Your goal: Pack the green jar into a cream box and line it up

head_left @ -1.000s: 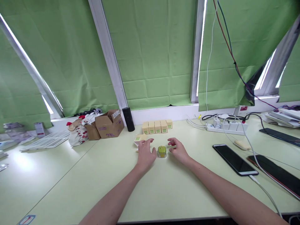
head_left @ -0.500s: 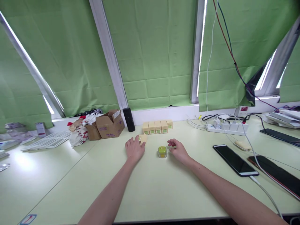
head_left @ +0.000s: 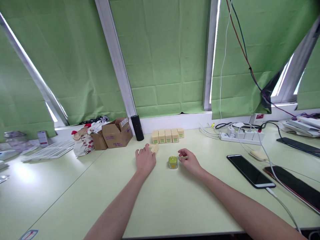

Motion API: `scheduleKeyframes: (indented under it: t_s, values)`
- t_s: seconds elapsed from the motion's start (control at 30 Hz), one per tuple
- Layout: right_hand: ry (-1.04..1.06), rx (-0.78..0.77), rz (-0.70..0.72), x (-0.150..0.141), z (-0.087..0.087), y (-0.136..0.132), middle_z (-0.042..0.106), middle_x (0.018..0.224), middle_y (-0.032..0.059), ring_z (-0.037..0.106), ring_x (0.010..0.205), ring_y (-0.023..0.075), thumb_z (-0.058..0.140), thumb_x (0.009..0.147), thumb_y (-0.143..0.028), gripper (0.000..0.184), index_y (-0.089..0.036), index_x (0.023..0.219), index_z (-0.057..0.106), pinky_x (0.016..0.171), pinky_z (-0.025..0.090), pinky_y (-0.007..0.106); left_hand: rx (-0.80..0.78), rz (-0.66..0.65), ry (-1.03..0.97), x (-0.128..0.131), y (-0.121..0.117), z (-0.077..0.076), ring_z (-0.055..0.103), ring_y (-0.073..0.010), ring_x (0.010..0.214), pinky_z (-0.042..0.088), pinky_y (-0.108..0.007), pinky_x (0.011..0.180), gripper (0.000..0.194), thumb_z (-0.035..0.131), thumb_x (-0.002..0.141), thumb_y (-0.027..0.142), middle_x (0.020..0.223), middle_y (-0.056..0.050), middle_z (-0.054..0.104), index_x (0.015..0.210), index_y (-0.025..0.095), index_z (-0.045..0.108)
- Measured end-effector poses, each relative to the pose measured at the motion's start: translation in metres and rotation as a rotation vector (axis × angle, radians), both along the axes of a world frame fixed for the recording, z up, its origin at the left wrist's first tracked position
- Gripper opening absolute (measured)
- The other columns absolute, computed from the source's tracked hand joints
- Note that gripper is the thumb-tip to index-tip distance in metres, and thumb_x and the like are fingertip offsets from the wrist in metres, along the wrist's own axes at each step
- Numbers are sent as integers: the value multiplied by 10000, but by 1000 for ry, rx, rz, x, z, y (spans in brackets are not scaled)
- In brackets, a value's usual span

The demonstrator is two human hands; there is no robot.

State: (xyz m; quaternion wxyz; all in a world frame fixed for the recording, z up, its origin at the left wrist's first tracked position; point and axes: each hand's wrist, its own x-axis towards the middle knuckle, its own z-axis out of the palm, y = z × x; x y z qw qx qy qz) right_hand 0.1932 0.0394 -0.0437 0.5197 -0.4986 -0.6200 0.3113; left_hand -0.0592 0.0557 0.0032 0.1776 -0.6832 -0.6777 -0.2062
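Note:
My left hand (head_left: 145, 160) lies palm down on the table, fingers apart, its fingertips at a small cream-coloured box (head_left: 154, 148) that they partly cover. The box lies flat, and I cannot tell how firmly the fingers touch it. Between my hands stands a small clear square jar (head_left: 173, 162) with a green lid and something yellow inside. Just right of the jar, my right hand (head_left: 190, 160) hovers or rests with fingers loosely bent and apart, holding nothing. Behind them stands a row of several similar cream boxes (head_left: 165, 136) with green labels.
A black cylinder (head_left: 137, 128), an open cardboard box (head_left: 117, 133) and a cloth bag (head_left: 84, 142) stand at the back left. To the right lie a phone (head_left: 250, 170), a second dark phone (head_left: 292, 183), a white power strip (head_left: 241, 136) and loose cables.
My left hand has shifted slightly to the right, and the small box by its fingers has moved a little with it. The jar and my right hand stay nearly still.

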Motion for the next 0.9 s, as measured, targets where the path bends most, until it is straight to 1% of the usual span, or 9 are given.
scheduleKeyframes:
  t_s: [0.07, 0.17, 0.3, 0.43, 0.5, 0.57, 0.63, 0.73, 0.9]
  values:
    - [0, 18, -11, -1, 1, -1, 732, 1012, 65, 662, 1000, 257, 606, 773, -267, 323, -224, 1080, 696, 826, 520, 396, 37, -23, 17, 3, -5, 5, 694, -343, 1041, 323, -491, 1073, 476, 510, 967, 301, 1018, -170, 765, 1399, 106, 467]
    - [13, 50, -24, -2, 5, -5, 734, 1028, 70, 670, 1000, 257, 600, 792, -282, 315, -222, 1087, 694, 822, 531, 406, 121, -86, 24, 8, -11, 10, 698, -342, 994, 356, -482, 1011, 442, 482, 981, 284, 964, -169, 763, 1382, 96, 485]
    - [-1, 110, -56, -6, 17, -16, 735, 1069, 80, 647, 1083, 276, 575, 856, -319, 291, -235, 1111, 685, 890, 532, 451, 248, -186, 5, 17, -19, 14, 704, -324, 920, 373, -483, 981, 394, 471, 989, 253, 894, -142, 761, 1350, 105, 524]
    - [-51, 188, -67, -10, 31, -29, 749, 1085, 70, 604, 1158, 303, 597, 906, -413, 285, -254, 1125, 686, 998, 491, 519, 412, -334, -20, 27, -28, 15, 705, -307, 938, 383, -485, 973, 341, 502, 994, 233, 1013, -153, 776, 1317, 130, 544]
    - [-58, 193, -47, -12, 36, -34, 758, 1097, 74, 589, 1187, 314, 622, 916, -467, 310, -261, 1135, 696, 1026, 482, 532, 493, -402, -21, 33, -34, 16, 704, -314, 982, 384, -486, 981, 340, 533, 998, 238, 989, -140, 777, 1322, 135, 545]
    - [-56, 179, -12, -15, 39, -38, 762, 1134, 80, 575, 1218, 322, 651, 914, -508, 359, -269, 1176, 704, 1045, 479, 537, 565, -478, -11, 39, -41, 18, 699, -314, 1044, 388, -477, 992, 389, 581, 994, 247, 1026, -131, 783, 1365, 147, 523]
    - [-40, 167, 20, -18, 41, -41, 762, 1163, 82, 566, 1238, 326, 676, 906, -532, 408, -276, 1222, 704, 1057, 480, 539, 618, -544, 15, 45, -48, 19, 686, -311, 1104, 392, -471, 998, 478, 611, 982, 225, 1140, -144, 780, 1434, 148, 474]
    - [-9, 174, 55, -20, 42, -44, 759, 1161, 84, 570, 1245, 327, 689, 898, -568, 427, -280, 1212, 720, 1078, 475, 539, 653, -603, 50, 51, -55, 20, 675, -311, 1147, 395, -471, 999, 557, 627, 981, 217, 1249, -156, 760, 1497, 163, 425]
    - [82, 167, 24, -20, 40, -41, 711, 1155, 117, 629, 1189, 327, 714, 843, -663, 497, -243, 1108, 739, 1055, 513, 520, 650, -639, 103, 53, -57, 17, 657, -312, 1236, 375, -483, 1049, 528, 614, 998, 222, 1358, -144, 725, 1501, 202, 454]
